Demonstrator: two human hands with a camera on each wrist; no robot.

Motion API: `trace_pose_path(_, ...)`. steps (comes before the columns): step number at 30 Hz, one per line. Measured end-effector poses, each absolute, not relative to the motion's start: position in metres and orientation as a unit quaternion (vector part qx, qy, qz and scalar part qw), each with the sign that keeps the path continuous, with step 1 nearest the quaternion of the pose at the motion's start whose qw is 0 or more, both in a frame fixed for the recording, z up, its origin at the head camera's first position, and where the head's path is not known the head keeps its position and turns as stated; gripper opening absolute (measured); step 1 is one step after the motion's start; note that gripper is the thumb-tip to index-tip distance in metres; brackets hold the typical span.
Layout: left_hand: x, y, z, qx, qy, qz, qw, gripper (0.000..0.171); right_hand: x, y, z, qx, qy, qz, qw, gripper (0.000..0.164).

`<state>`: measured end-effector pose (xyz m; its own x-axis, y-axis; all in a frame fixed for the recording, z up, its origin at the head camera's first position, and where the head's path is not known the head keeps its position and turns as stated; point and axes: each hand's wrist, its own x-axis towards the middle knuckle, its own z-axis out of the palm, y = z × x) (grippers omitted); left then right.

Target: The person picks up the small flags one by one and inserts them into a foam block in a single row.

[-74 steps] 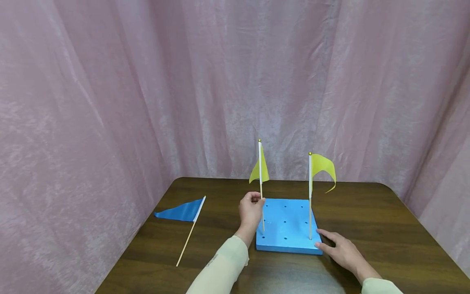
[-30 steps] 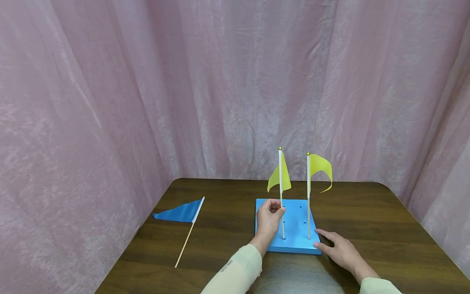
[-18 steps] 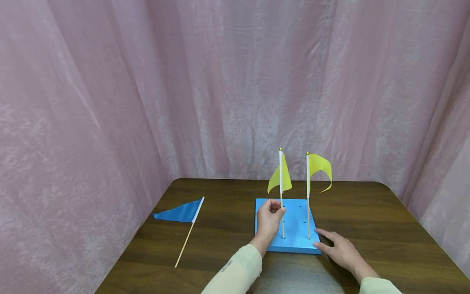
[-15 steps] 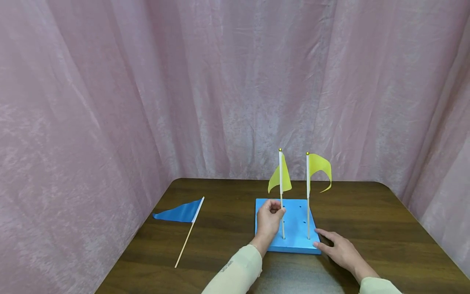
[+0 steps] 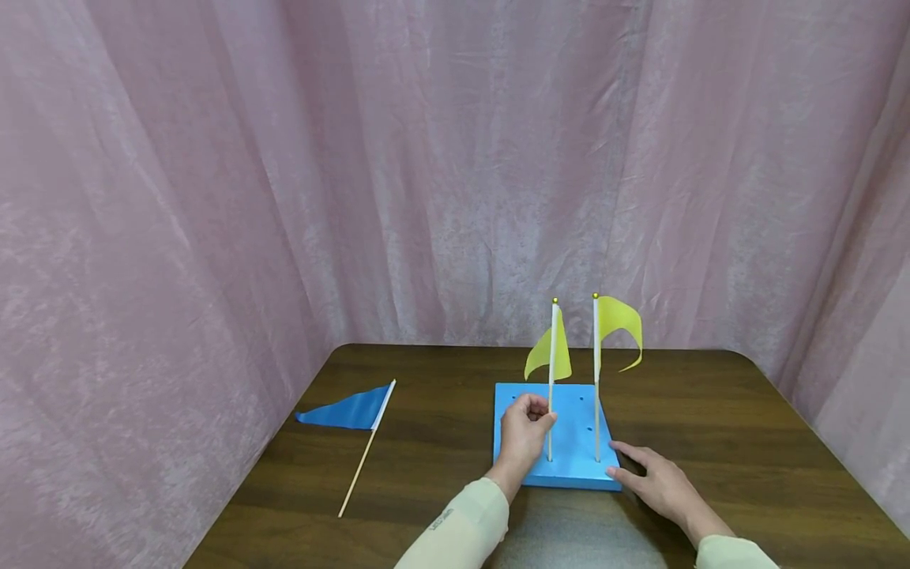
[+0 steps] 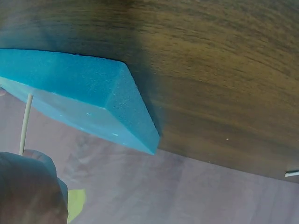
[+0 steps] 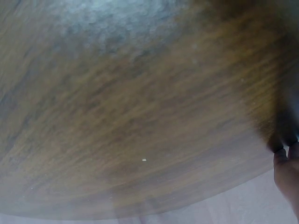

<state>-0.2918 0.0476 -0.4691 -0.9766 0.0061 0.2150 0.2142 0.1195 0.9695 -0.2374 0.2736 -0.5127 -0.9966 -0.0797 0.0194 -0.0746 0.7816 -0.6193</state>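
Observation:
My left hand [image 5: 524,433] pinches the wooden stick of a yellow flag [image 5: 559,348], which stands upright with its foot at the middle hole of the front row in a blue foam board [image 5: 572,466]. In the left wrist view the stick [image 6: 25,123] runs from the fingers to the board [image 6: 65,77]. A second yellow flag [image 5: 617,318] stands upright at the front right hole. My right hand [image 5: 661,482] rests at the board's right edge, thumb and fingers extended against it. Part of the board's left side is hidden behind the left hand.
A blue flag [image 5: 351,409] on a stick lies flat on the brown wooden table [image 5: 426,450], left of the board. Behind the table's back edge hangs a pink curtain [image 5: 455,174], which also spans both sides.
The left hand has carried the yellow flag from the board's left side to the front middle hole, and the flag now stands lower. The right hand keeps its place.

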Motion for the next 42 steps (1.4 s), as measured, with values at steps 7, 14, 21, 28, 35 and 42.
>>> trace_pose_path(7, -0.290, 0.046, -0.471, -0.065, -0.747, -0.659, 0.061, 0.010, -0.237, 0.274, -0.513, -0.046, 0.943, -0.328, 0.001, 0.069)
trace_pose_path(14, -0.290, 0.045, -0.471, -0.066, -0.752, -0.653, 0.065, 0.010, -0.237, 0.274, -0.512, -0.041, 0.941, -0.335, 0.012, 0.070)
trace_pose_path(21, -0.290, 0.045, -0.472, -0.066, -0.754, -0.650, 0.060, 0.011, -0.236, 0.275, -0.512, -0.043, 0.942, -0.333, 0.011, 0.070)
trace_pose_path(28, -0.290, 0.044, -0.476, -0.065, -0.748, -0.659, 0.053, 0.014, -0.234, 0.274, -0.511, -0.045, 0.940, -0.339, 0.014, 0.069)
trace_pose_path(35, -0.289, 0.037, -0.475, -0.075, -0.745, -0.661, 0.052, 0.024, -0.235, 0.275, -0.512, -0.047, 0.940, -0.336, 0.011, 0.069)
trace_pose_path(42, -0.296, 0.024, -0.476, -0.065, -0.758, -0.644, 0.076, 0.023, -0.235, 0.276, -0.510, -0.045, 0.940, -0.336, 0.017, 0.070)
